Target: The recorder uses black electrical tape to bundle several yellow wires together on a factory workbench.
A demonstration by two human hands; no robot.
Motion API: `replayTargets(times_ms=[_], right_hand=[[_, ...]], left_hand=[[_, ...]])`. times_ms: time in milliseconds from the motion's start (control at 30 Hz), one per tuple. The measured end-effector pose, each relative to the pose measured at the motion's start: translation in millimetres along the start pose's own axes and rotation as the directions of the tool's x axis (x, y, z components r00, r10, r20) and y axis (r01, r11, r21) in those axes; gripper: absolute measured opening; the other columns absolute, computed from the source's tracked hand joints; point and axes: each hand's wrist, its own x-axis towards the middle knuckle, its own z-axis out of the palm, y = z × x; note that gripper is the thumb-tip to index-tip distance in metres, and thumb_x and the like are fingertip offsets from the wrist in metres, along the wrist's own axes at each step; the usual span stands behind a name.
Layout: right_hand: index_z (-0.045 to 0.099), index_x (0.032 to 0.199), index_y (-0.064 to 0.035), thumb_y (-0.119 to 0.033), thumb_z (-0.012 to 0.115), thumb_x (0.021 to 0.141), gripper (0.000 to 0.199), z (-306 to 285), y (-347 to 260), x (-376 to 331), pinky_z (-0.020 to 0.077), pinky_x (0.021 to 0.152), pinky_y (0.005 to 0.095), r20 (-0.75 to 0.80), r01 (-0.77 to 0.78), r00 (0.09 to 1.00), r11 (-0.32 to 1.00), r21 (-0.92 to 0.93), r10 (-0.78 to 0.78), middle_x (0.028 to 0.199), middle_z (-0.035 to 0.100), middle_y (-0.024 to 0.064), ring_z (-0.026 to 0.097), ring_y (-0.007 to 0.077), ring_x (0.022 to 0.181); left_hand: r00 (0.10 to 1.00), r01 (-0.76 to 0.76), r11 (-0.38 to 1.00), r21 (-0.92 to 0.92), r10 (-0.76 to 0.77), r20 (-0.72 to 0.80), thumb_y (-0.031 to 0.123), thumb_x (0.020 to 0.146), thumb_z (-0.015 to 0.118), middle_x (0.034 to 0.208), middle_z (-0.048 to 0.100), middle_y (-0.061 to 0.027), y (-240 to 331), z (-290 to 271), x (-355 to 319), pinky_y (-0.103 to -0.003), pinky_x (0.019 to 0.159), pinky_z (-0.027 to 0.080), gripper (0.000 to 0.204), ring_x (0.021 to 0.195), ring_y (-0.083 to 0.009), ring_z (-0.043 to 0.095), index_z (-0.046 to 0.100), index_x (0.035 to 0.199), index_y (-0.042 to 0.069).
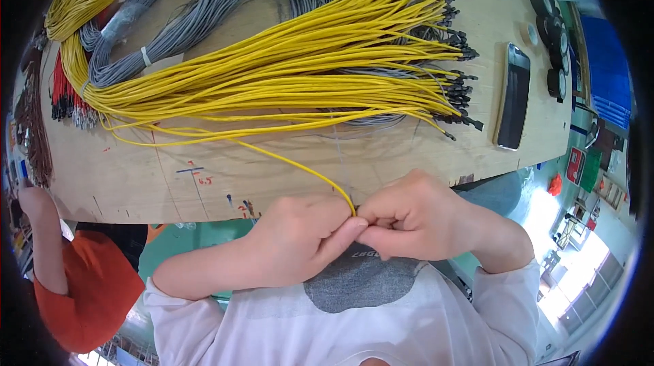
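A single yellow wire (300,166) runs from the big bundle of yellow wires (272,73) down to the table's front edge. My left hand (306,235) pinches this wire close to its end, thumb and fingers pressed together. Right beside it, fingertips touching, my right hand (415,219) is closed in a pinch at the same spot. What sits between the right fingertips is hidden. Black ends (463,87) tip the bundled yellow wires on the right.
Grey wires (225,12), tied with a white band, curve behind the yellow bundle. Red wires (63,87) lie at the left. A phone (514,97) and several black tape rolls (555,42) rest on the wooden table (136,182). Another person in orange (88,291) is at the left.
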Motion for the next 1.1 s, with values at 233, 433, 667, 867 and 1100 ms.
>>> replayTargets(times_ms=[233, 433, 667, 867, 1100], right_hand=[[0.057, 0.067, 0.0015, -0.002, 0.059, 0.073, 0.007, -28.5, 24.7, -56.8, 0.0366, 0.040, 0.0219, -0.102, -0.431, 0.852, 0.799, 0.419, 0.513, 0.053, 0.055, 0.0027, 0.053, 0.0057, 0.048], [0.058, 0.085, -0.0014, -0.003, 0.068, 0.068, 0.020, -23.0, 48.1, -46.0, 0.0406, 0.058, 0.0279, -0.814, -0.183, 0.540, 0.914, -0.363, -0.215, 0.072, 0.054, 0.0075, 0.051, 0.0173, 0.064], [0.058, 0.086, -0.0041, -0.002, 0.069, 0.065, 0.024, -13.3, 76.2, -38.7, 0.0407, 0.068, 0.0359, -0.726, -0.217, 0.482, 0.736, -0.641, -0.490, 0.076, 0.056, 0.0088, 0.052, 0.0264, 0.071], [0.054, 0.090, -0.0014, 0.005, 0.062, 0.072, 0.021, -6.3, 61.2, -57.4, 0.0410, 0.062, 0.0196, -0.811, 0.014, 0.547, 0.971, -0.238, -0.207, 0.075, 0.053, 0.0015, 0.050, 0.0061, 0.068], [0.056, 0.083, -0.0020, 0.002, 0.065, 0.067, 0.019, 9.1, 28.8, -67.0, 0.0418, 0.055, 0.0226, -0.771, -0.009, 0.602, 0.963, -0.269, -0.210, 0.070, 0.055, 0.0063, 0.053, 0.0119, 0.060]], left_hand=[[0.958, 0.154, 0.586, -0.795, -0.287, -0.026, 0.011, 0.083, 0.057, 0.056, 0.047, -0.0040, -9.9, -35.1, -48.6, -0.025, 0.044, 0.032, 0.016, 0.051, -0.0099, 0.045, 0.054, 0.071, 0.000], [0.922, 0.129, 0.992, 0.005, -0.118, -0.368, 0.001, 0.071, 0.066, 0.063, 0.053, -0.0102, 17.4, -28.5, -58.2, -0.029, 0.045, 0.037, 0.012, 0.051, -0.0231, 0.048, 0.054, 0.072, 0.000], [0.865, 0.373, 0.687, 0.624, -0.014, -0.502, 0.005, 0.076, 0.063, 0.068, 0.056, -0.0114, -0.8, -8.4, -76.9, -0.036, 0.050, 0.043, 0.008, 0.059, -0.0281, 0.055, 0.056, 0.079, 0.001], [0.869, 0.333, 0.761, 0.556, -0.019, -0.494, 0.009, 0.073, 0.066, 0.062, 0.056, -0.0105, -7.8, -3.0, -68.7, -0.034, 0.048, 0.043, 0.011, 0.054, -0.0252, 0.056, 0.059, 0.072, 0.001], [0.988, 0.149, 0.443, 0.884, -0.102, -0.115, 0.018, 0.070, 0.068, 0.074, 0.055, -0.0073, -13.3, 2.6, -75.3, -0.030, 0.049, 0.041, 0.021, 0.062, -0.0220, 0.055, 0.058, 0.084, 0.006]])
